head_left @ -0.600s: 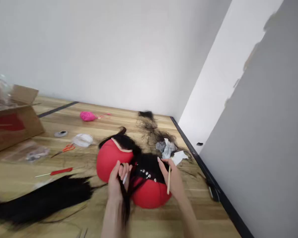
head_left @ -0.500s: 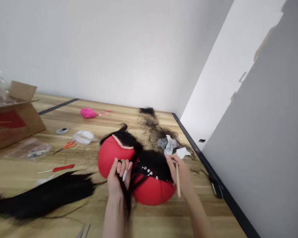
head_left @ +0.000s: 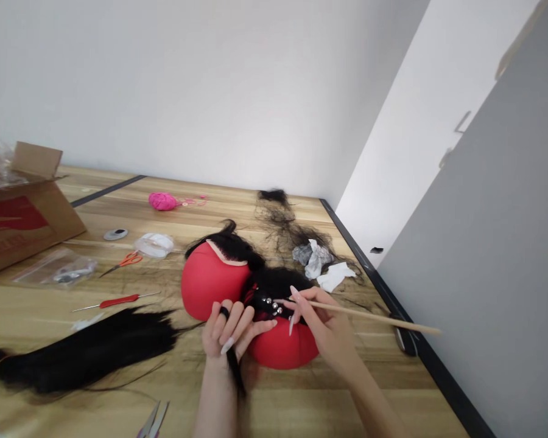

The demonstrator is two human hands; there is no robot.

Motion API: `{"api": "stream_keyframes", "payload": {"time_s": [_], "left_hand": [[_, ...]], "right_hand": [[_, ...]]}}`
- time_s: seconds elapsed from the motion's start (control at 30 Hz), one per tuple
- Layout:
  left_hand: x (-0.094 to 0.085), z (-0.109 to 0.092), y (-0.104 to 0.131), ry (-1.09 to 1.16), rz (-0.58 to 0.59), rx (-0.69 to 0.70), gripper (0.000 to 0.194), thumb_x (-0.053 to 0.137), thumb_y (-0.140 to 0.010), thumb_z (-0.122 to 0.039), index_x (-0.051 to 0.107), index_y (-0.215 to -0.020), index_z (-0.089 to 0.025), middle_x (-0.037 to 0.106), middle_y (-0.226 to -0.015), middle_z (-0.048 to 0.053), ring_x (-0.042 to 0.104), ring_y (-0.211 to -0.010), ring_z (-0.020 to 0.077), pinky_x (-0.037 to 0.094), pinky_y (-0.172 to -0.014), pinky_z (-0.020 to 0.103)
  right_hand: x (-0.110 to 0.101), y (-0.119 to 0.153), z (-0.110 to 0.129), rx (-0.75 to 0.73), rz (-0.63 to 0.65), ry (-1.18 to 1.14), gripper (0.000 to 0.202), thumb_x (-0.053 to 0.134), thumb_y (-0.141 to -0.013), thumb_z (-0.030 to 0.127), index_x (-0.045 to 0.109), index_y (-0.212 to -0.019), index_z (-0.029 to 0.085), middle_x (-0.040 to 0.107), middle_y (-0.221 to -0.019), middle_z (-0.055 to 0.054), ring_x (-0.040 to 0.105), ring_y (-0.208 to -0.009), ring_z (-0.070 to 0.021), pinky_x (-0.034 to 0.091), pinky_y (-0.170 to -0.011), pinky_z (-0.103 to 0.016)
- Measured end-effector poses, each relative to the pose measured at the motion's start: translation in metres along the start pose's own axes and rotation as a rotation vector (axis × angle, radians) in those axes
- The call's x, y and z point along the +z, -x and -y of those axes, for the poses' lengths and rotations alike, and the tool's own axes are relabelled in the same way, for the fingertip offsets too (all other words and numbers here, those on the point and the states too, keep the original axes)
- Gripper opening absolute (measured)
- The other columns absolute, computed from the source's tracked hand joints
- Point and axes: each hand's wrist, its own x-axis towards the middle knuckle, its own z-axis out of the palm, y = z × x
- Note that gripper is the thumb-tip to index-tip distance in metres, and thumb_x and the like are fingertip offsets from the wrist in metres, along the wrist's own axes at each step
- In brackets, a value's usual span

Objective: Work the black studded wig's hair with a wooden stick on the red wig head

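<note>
Two rounded red forms, one to the left (head_left: 212, 283) and one nearer on the right (head_left: 283, 347), stand side by side on the table. Black hair with a pale edge band (head_left: 226, 254) covers the top of the left form. On the right form lies a black hair piece (head_left: 281, 281), fastened with several round-headed silver pins (head_left: 274, 306). My left hand (head_left: 232, 328) is closed round a strand of black hair (head_left: 236, 371), its thumb stretched against the right form. A slim wooden stick (head_left: 374, 316) is pinched in my right hand (head_left: 326, 328), its tip end close to the pins.
On the left lie a black hair bundle (head_left: 86, 353), a red-handled hook tool (head_left: 119, 301), orange scissors (head_left: 130, 259), a plastic bag (head_left: 57, 267) and a cardboard box (head_left: 31, 228). Scissor blades (head_left: 154, 420) show in front. Crumpled tissue (head_left: 319, 258) and loose hair (head_left: 301, 234) lie behind.
The wooden stick has swung from pointing down toward me to lying almost level, pointing right. My right hand has turned over, and my left thumb has spread toward the right form.
</note>
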Motion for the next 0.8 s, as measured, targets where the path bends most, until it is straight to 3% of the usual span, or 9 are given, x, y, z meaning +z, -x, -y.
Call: {"api": "stream_keyframes", "payload": {"time_s": [0.2,0.3,0.5,0.67,0.8], "left_hand": [[0.005,0.005,-0.003,0.013,-0.043,-0.009,0.065,0.065,-0.09,-0.024,0.015,-0.049,-0.019,0.013,-0.039,-0.012,0.019,-0.035,0.002,0.054,-0.105,0.049],[0.006,0.006,-0.004,0.021,-0.067,0.014,0.061,0.063,-0.091,-0.024,0.019,-0.049,-0.019,0.015,-0.04,-0.012,0.02,-0.033,0.0009,0.047,-0.114,0.045],[0.004,0.005,-0.003,0.013,-0.09,-0.017,0.059,0.059,-0.09,-0.019,0.017,-0.049,-0.019,0.016,-0.04,-0.011,0.023,-0.033,0.002,0.049,-0.111,0.039],[0.003,0.001,-0.003,0.021,-0.122,-0.012,0.058,0.06,-0.09,-0.018,0.018,-0.051,-0.019,0.022,-0.042,-0.009,0.03,-0.036,0.0032,0.055,-0.099,0.033],[0.001,0.002,-0.004,0.039,-0.117,0.029,0.057,0.063,-0.089,-0.02,0.019,-0.052,-0.017,0.022,-0.042,-0.01,0.028,-0.036,0.0025,0.057,-0.088,0.028]], "right_hand": [[0.0,-0.011,0.002,-0.065,-0.078,0.052,0.035,0.055,-0.097,0.047,0.062,-0.076,0.02,0.061,-0.055,0.003,0.061,-0.058,-0.0123,0.055,-0.087,-0.034],[0.006,-0.014,-0.006,-0.089,-0.091,0.041,0.035,0.052,-0.098,0.048,0.058,-0.077,0.021,0.057,-0.051,0.006,0.059,-0.054,-0.012,0.055,-0.088,-0.036],[0.008,-0.013,-0.021,-0.14,-0.087,0.079,0.028,0.053,-0.098,0.041,0.058,-0.078,0.022,0.045,-0.049,0.01,0.04,-0.041,-0.008,0.054,-0.077,-0.033],[0.006,-0.01,-0.021,-0.177,-0.064,0.168,0.033,0.059,-0.096,0.037,0.057,-0.068,0.02,0.051,-0.059,0.005,0.049,-0.055,-0.0106,0.046,-0.066,-0.027],[0.006,-0.008,-0.018,-0.203,-0.055,0.236,0.029,0.057,-0.097,0.032,0.059,-0.071,0.019,0.053,-0.062,0.003,0.048,-0.057,-0.0108,0.038,-0.057,-0.025]]}}
